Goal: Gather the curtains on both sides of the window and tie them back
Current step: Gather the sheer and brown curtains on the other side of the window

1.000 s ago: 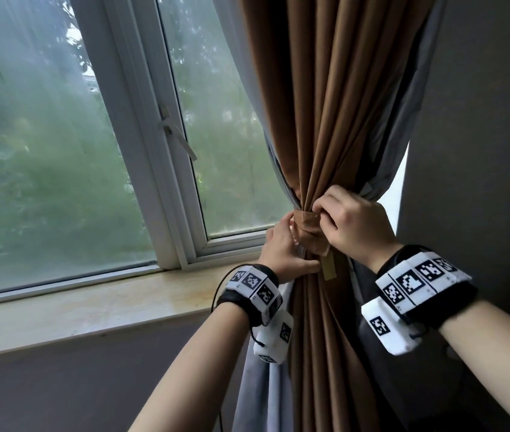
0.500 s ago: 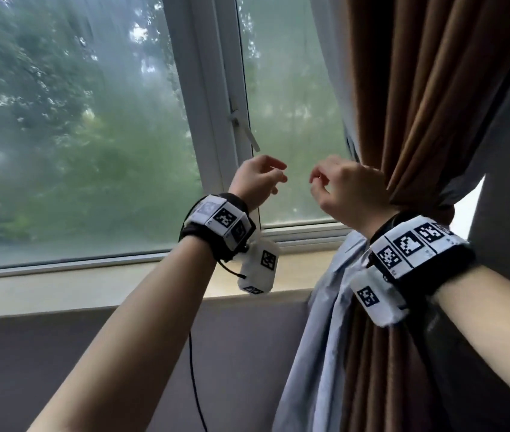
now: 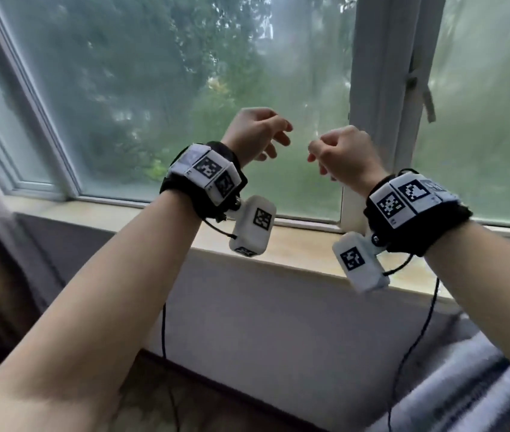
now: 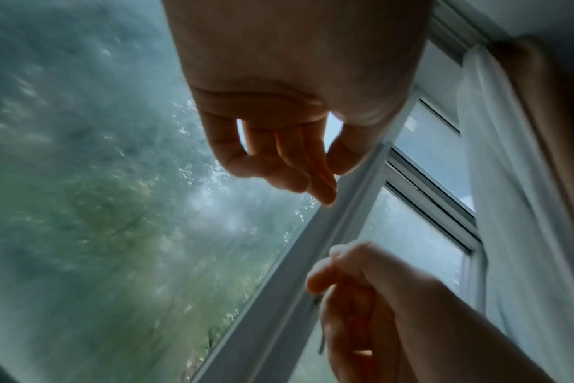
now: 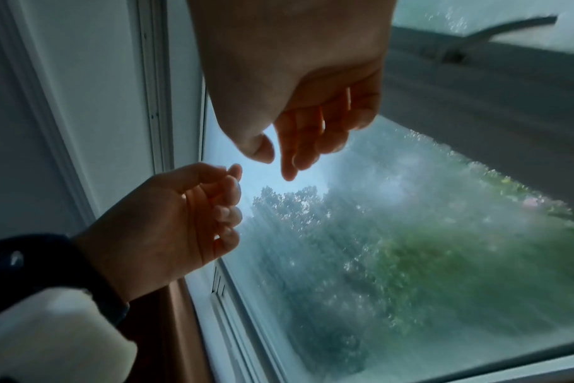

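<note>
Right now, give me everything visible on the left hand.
The left hand is bare and raised in front of the window glass, above the sill, touching nothing. Its fingers hang loosely curled with the thumb close to them, holding nothing. A black wrist strap with white marker blocks sits behind it, and a white camera pod hangs below. The right hand is near it, with a gap between them.

A wide window (image 3: 185,98) fills the wall, its glass hazy, with blurred green trees outside. A pale upright frame post (image 3: 381,88) carries a latch handle (image 3: 427,99). Beneath runs a beige stone sill (image 3: 294,247), then a white wall (image 3: 263,332). Daylight is soft, greyish.
</note>
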Available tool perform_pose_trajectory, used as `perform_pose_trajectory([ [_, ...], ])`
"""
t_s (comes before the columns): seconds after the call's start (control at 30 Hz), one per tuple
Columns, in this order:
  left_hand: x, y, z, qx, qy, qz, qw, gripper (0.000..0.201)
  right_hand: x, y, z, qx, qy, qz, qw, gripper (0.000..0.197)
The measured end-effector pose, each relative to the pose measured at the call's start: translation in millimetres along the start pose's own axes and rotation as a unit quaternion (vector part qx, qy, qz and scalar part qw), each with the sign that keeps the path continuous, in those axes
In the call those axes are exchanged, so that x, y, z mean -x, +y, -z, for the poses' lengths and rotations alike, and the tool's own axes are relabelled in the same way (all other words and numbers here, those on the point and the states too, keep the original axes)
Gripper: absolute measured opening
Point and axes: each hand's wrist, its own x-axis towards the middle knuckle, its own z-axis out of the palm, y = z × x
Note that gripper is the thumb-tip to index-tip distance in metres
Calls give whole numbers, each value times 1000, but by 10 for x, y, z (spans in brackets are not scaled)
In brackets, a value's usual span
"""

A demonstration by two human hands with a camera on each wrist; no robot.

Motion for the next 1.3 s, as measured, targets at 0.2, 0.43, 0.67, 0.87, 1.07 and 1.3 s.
perform_pose_trajectory([
  [0.2,-198,-661,747,88,79,104,988,25,-465,-387,-954,-107,-83,-29,990,30],
  [0.43,-592,-1588,1785,142,177,157,961,23,-1175,-939,-2167,-213,-131,-50,967,28],
  [0.67,-997,-2156,2801,145,232,184,944,24,-1848,-1591,-3169,-267,-193,-68,942,30],
  [0.87,-955,-2500,3679,107,267,198,937,23,-2081,-2242,-3954,-300,-248,-72,918,27],
  [1.07,-770,-3078,4598,89,285,218,929,22,-2066,-2863,-4906,-297,-283,-45,911,26],
  [1.3,-491,-3869,6000,73,312,229,919,21,-2061,-3786,-6232,-289,-285,-20,914,26],
])
